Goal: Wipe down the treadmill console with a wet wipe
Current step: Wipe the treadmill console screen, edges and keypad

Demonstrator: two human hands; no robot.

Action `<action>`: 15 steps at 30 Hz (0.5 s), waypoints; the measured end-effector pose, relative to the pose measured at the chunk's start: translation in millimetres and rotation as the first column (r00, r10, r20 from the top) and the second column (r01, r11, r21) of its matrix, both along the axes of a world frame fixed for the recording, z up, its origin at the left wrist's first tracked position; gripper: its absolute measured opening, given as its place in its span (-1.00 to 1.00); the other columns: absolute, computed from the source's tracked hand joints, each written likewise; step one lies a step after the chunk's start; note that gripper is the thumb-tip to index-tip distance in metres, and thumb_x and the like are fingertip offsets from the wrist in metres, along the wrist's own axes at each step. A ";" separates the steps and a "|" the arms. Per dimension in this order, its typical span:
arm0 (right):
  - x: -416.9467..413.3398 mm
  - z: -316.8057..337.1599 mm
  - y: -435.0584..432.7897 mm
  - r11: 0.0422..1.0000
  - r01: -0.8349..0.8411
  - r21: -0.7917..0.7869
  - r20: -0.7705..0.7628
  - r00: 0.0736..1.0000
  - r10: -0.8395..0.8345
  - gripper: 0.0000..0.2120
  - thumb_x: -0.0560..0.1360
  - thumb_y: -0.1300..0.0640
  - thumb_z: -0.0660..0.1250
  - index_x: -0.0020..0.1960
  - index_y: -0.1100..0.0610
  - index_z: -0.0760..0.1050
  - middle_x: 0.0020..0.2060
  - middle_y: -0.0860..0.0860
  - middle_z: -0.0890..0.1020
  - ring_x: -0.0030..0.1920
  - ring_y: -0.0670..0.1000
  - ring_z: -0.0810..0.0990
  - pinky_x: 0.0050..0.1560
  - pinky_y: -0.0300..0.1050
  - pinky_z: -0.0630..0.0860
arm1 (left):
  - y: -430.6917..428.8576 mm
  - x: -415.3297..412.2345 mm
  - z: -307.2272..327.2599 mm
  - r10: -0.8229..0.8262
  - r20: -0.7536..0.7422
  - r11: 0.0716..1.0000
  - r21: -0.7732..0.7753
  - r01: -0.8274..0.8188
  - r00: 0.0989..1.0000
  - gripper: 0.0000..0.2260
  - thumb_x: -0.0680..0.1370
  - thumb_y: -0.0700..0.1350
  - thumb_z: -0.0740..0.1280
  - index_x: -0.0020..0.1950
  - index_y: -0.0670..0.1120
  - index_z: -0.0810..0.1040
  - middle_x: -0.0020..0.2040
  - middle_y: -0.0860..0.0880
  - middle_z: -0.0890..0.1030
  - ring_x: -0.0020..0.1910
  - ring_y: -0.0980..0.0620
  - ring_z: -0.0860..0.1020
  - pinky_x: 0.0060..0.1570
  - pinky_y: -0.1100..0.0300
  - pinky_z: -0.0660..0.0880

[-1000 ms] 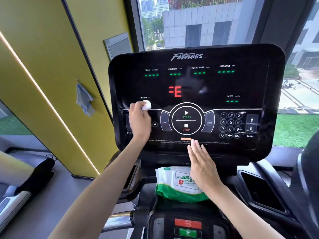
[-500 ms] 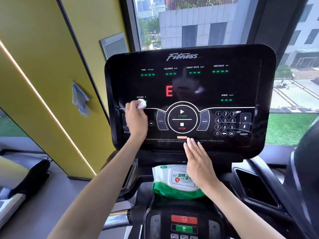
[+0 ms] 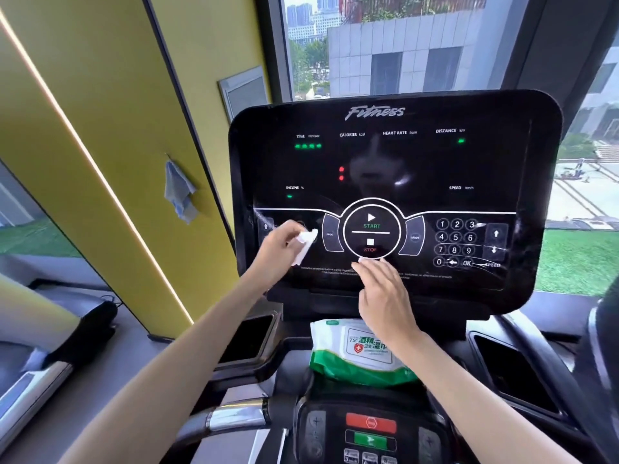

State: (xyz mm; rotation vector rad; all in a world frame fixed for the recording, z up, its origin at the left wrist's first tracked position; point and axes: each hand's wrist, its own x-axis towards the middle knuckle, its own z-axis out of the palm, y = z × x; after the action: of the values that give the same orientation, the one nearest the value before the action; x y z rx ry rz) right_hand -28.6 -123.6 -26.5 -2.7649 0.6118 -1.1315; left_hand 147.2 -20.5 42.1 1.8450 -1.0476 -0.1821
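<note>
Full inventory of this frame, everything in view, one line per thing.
treadmill console: 1, black, centre, in front of window
wet wipe: 1, white, at console's lower left
wipes pack: 1, green and white, ledge below console
cloth: 1, blue, hanging on yellow wall, left
button panel: 1, black with red and green buttons, bottom centre
side trays: 2, black, either side of the pack
left grip: 1, bare hand, holds wet wipe
right grip: 1, bare hand, straight fingers touching console under STOP
</note>
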 end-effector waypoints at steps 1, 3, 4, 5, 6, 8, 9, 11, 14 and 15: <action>6.2 4.2 1.7 0.999 -0.031 -0.020 -0.010 0.999 0.031 -0.54 0.29 0.46 0.35 0.18 0.28 0.53 0.11 0.15 0.61 0.17 0.10 0.56 0.35 0.03 0.29 | 1.3 3.3 8.4 0.042 -0.151 0.998 -0.041 -0.049 0.988 -0.84 0.54 -0.30 0.25 -0.13 -0.05 0.46 -0.28 0.11 0.47 -0.32 0.22 0.43 -0.30 0.39 0.36; 18.8 13.1 4.3 0.994 -0.099 0.045 0.010 0.995 0.098 -0.57 0.35 0.42 0.32 0.21 0.25 0.52 0.12 0.11 0.61 0.18 0.07 0.54 0.34 0.04 0.35 | 5.2 6.8 17.7 0.011 -0.539 0.988 -0.123 -0.092 0.843 -0.85 0.54 -0.33 0.22 -0.08 -0.09 0.47 -0.25 0.01 0.50 -0.35 0.14 0.49 -0.37 0.32 0.45; 24.2 19.9 6.5 0.976 -0.137 0.168 0.052 0.990 0.130 -0.62 0.42 0.36 0.29 0.24 0.22 0.50 0.11 0.07 0.61 0.18 0.04 0.53 0.31 0.02 0.39 | 7.7 6.8 18.9 -0.050 -0.676 0.986 -0.151 -0.072 0.735 -0.86 0.54 -0.34 0.21 -0.01 -0.13 0.49 -0.21 -0.04 0.54 -0.33 0.10 0.53 -0.38 0.25 0.50; 28.6 29.4 10.1 0.924 -0.179 0.338 0.112 0.982 0.150 -0.66 0.48 0.27 0.27 0.26 0.17 0.49 0.07 0.03 0.62 0.15 0.00 0.53 0.25 -0.04 0.43 | 10.0 5.9 18.7 -0.109 -0.746 0.985 -0.169 -0.029 0.657 -0.85 0.55 -0.33 0.20 0.06 -0.16 0.49 -0.18 -0.07 0.56 -0.30 0.06 0.56 -0.37 0.19 0.53; 33.1 39.3 13.3 0.835 -0.213 0.507 0.169 0.975 0.146 -0.68 0.51 0.17 0.27 0.26 0.13 0.48 0.00 0.00 0.63 0.09 -0.04 0.55 0.16 -0.09 0.47 | 11.6 4.4 18.1 -0.152 -0.771 0.984 -0.177 0.022 0.619 -0.84 0.57 -0.32 0.19 0.10 -0.18 0.48 -0.17 -0.08 0.57 -0.29 0.05 0.57 -0.34 0.16 0.54; 42.1 58.2 16.9 0.611 -0.273 0.743 0.243 0.961 0.134 -0.68 0.48 0.07 0.33 0.22 0.08 0.49 -0.15 -0.02 0.64 -0.05 -0.10 0.58 0.01 -0.20 0.49 | 11.6 -2.1 17.2 -0.223 -0.784 0.973 -0.216 0.082 0.580 -0.84 0.59 -0.30 0.17 0.11 -0.19 0.47 -0.16 -0.08 0.58 -0.29 0.06 0.58 -0.30 0.16 0.54; 46.3 65.0 18.3 0.501 -0.305 0.810 0.274 0.952 0.137 -0.70 0.46 0.08 0.36 0.18 0.08 0.49 -0.19 0.00 0.65 -0.10 -0.10 0.60 -0.03 -0.22 0.50 | 10.9 -5.6 17.0 -0.249 -0.793 0.966 -0.245 0.083 0.556 -0.84 0.59 -0.30 0.17 0.11 -0.19 0.48 -0.14 -0.09 0.59 -0.26 0.05 0.60 -0.28 0.16 0.55; 52.2 71.6 21.6 0.369 -0.345 0.863 0.326 0.938 0.116 -0.71 0.43 0.15 0.39 0.14 0.09 0.50 -0.23 0.08 0.65 -0.17 -0.05 0.60 -0.05 -0.11 0.52 | 9.9 -10.1 16.8 -0.275 -0.802 0.957 -0.278 0.077 0.531 -0.87 0.57 -0.31 0.19 0.07 -0.18 0.48 -0.11 -0.12 0.62 -0.21 0.01 0.62 -0.26 0.15 0.56; 57.3 72.1 24.0 0.355 -0.344 0.869 0.344 0.937 0.065 -0.71 0.38 0.29 0.37 0.06 0.05 0.51 -0.29 0.09 0.60 -0.24 -0.01 0.57 -0.07 -0.02 0.54 | 15.6 -11.5 19.1 -0.272 -0.782 0.960 -0.263 0.098 0.562 -0.87 0.54 -0.31 0.23 0.05 -0.17 0.48 -0.08 -0.15 0.63 -0.17 -0.04 0.62 -0.30 0.12 0.56; 59.0 72.3 23.8 0.362 -0.343 0.867 0.350 0.936 0.049 -0.71 0.37 0.31 0.35 0.03 0.04 0.51 -0.29 0.08 0.58 -0.25 -0.01 0.56 -0.11 -0.04 0.54 | 19.3 -9.9 19.8 -0.263 -0.768 0.963 -0.249 0.106 0.584 -0.86 0.53 -0.30 0.26 0.06 -0.15 0.48 -0.08 -0.15 0.63 -0.13 -0.05 0.62 -0.25 0.08 0.57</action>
State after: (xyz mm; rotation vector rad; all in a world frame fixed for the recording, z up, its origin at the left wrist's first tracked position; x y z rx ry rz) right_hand 30.4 -99.8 45.8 -1.5873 0.5835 -0.7080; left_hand 137.3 -1.2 61.9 1.2357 -0.5642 -0.9324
